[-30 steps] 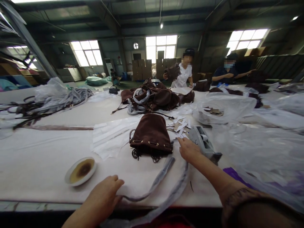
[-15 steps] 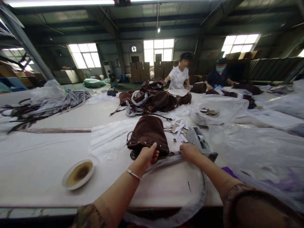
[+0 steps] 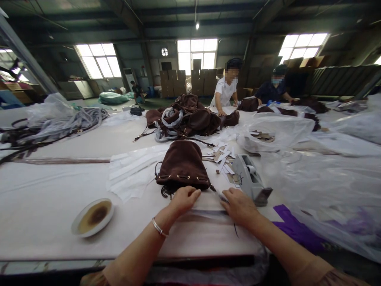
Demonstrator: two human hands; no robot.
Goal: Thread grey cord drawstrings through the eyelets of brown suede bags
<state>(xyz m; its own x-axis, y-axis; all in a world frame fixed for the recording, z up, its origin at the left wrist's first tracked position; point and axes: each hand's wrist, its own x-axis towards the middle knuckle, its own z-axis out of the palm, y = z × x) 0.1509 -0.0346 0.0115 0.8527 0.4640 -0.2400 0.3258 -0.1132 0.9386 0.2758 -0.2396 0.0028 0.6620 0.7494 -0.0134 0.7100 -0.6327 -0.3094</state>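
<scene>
A dark brown drawstring bag [image 3: 183, 161] lies on the table with its gathered, eyeleted mouth towards me. At that mouth edge my left hand [image 3: 185, 200] is closed, with its fingertips partly hidden. To its right, my right hand [image 3: 239, 206] pinches a strap wrapped in clear plastic [image 3: 219, 194] beside the bag's lower right corner. More of the wrapped strap runs across the table below my hands and hangs past the front edge. A grey tape dispenser [image 3: 250, 178] stands just beyond my right hand.
Paper strips [image 3: 226, 159] lie beside the dispenser. A shallow dish of brownish liquid [image 3: 93, 217] stands at left. Brown bags [image 3: 193, 119] are piled farther back, near a co-worker in white [image 3: 226, 89] and another in dark clothing [image 3: 272, 89]. Clear plastic sheeting [image 3: 303, 186] covers the right side.
My left hand has slid down from the bag's front to its mouth edge. The right hand has come slightly nearer with the strap. The co-worker in white has lowered an arm to the pile.
</scene>
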